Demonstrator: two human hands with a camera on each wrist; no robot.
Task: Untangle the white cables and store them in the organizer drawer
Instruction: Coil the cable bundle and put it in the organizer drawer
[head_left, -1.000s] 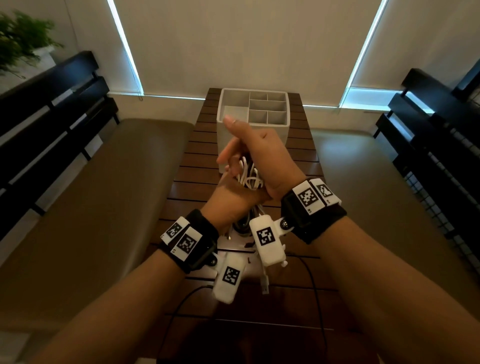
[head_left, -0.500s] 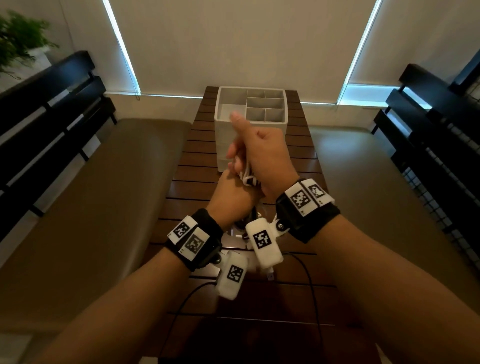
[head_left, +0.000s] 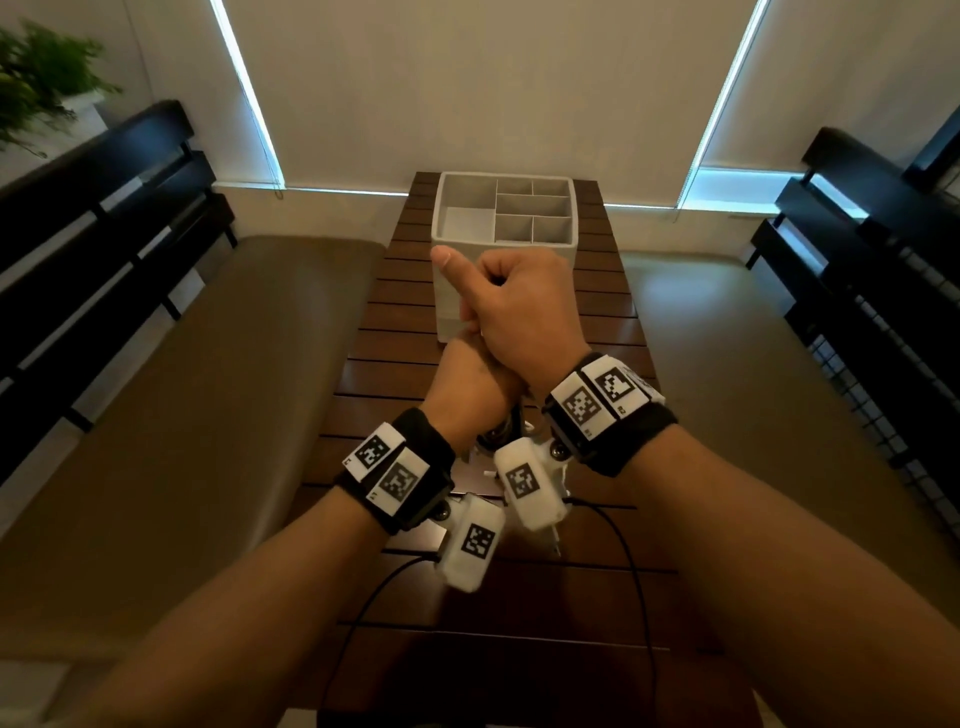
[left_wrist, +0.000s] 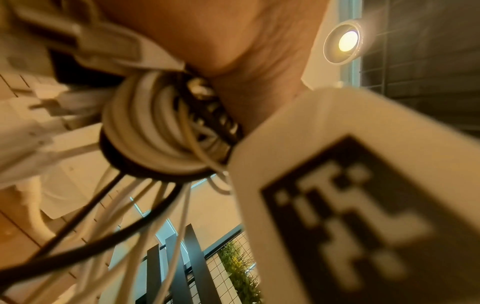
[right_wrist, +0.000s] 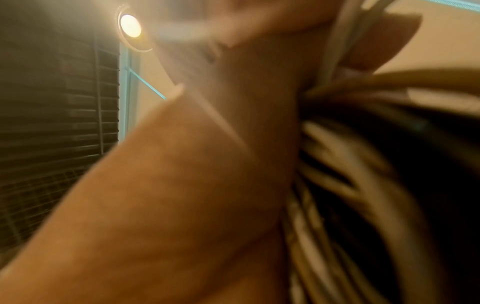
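Above table (head_left: 498, 597), both hands' fingers clamped on white cables (left_wrist: 155, 127), near organizer (head_left: 506, 249).

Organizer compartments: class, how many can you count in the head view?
6 in the white organizer: one large compartment on the left, two small at the far right, one wide mid-right, two small nearest the right hand. None looks hidden.

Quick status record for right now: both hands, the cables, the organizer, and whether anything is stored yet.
left hand: under the right, grips the cable bundle
right hand: fist closed over the bundle, thumb out
white cables: coiled, mixed with black leads, loose ends hanging
organizer: on the table behind the hands, visible compartments empty
stored: nothing yet
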